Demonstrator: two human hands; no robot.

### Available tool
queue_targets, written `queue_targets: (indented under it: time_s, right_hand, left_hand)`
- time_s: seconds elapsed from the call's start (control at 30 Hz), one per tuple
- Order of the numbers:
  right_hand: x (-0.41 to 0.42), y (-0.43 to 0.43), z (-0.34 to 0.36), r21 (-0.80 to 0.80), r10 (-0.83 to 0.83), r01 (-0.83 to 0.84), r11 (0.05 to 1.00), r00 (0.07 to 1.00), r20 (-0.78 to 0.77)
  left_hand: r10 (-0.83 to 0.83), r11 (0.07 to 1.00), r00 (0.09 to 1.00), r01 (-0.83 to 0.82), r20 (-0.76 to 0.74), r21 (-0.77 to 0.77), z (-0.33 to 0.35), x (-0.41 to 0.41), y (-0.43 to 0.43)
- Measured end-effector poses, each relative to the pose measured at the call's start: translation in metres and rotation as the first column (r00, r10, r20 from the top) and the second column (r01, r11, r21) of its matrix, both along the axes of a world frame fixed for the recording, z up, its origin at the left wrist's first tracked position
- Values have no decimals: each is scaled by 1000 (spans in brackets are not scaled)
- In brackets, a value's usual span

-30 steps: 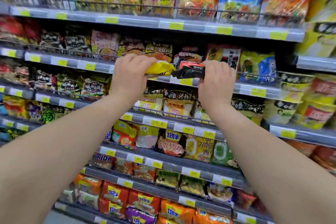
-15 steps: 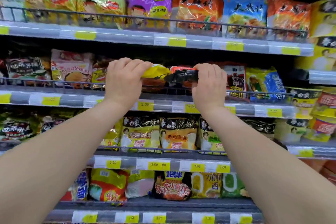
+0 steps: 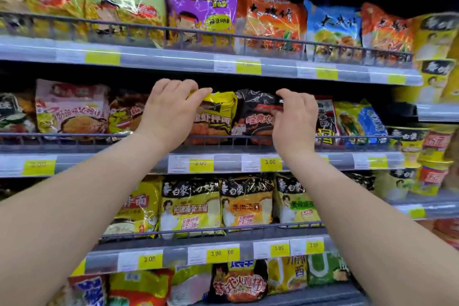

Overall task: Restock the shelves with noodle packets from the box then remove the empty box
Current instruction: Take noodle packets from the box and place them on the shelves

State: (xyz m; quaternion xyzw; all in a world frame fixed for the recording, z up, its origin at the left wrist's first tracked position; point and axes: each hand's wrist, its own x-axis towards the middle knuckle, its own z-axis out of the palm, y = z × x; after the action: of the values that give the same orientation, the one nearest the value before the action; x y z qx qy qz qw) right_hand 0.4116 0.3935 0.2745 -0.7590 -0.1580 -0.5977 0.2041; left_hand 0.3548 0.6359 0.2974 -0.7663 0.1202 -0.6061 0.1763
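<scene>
Noodle packets are filling the shelf (image 3: 223,149) behind its wire rail. The left hand (image 3: 169,112) is pinching the top of the yellow packet (image 3: 218,117); the right hand (image 3: 295,119) is gripping the black packet (image 3: 255,112) just beside it, both upright.

A shop's instant-noodle aisle is shown. Tiered metal shelves (image 3: 139,154) are fronted by wire rails (image 3: 248,137) and packed with branded noodle packets (image 3: 190,208). Yellow price labels (image 3: 269,163) marked 3.00 are clipped along the shelf edges, below the packets.
</scene>
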Motion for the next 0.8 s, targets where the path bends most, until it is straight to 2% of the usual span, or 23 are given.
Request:
queue_targets:
  time_s: [0.07, 0.13, 0.2, 0.27, 0.33, 0.43, 0.57, 0.7, 0.8]
  right_hand:
    - [7, 6, -5, 2, -63, 63, 998, 998, -3]
    - [11, 14, -11, 78, -110, 110, 991, 994, -4]
    - [10, 24, -19, 143, -76, 70, 987, 996, 39]
    - [10, 33, -29, 89, -36, 30, 996, 997, 62]
    - [14, 40, -36, 6, -17, 17, 1000, 1000, -2]
    - [20, 46, -31, -107, -23, 2, 994, 979, -201]
    - [28, 48, -18, -277, -100, -24, 961, 899, -426]
    - [27, 46, -15, -314, -85, -68, 947, 889, -450]
    - [20, 39, -17, -291, 1, -154, 944, 885, -466]
  left_hand:
    - [-31, 999, 999, 31, 12, -43, -3, 4, -1]
    - [-47, 996, 996, 52, 78, -65, -8, 9, -1]
    - [-72, 993, 987, 84, 141, -84, -15, 14, -3]
    - [-64, 996, 990, 72, 128, -61, -23, 20, -5]
    - [-1, 999, 999, 3, 48, -51, -32, 25, -6]
    - [85, 982, 984, -110, -159, -156, -43, 27, -6]
    - [56, 933, 915, -191, -399, -306, -46, 27, -6]
    - [-19, 934, 886, -149, -463, -324, -43, 27, -1]
    - [-89, 935, 859, -104, -504, -341, -45, 21, 3]
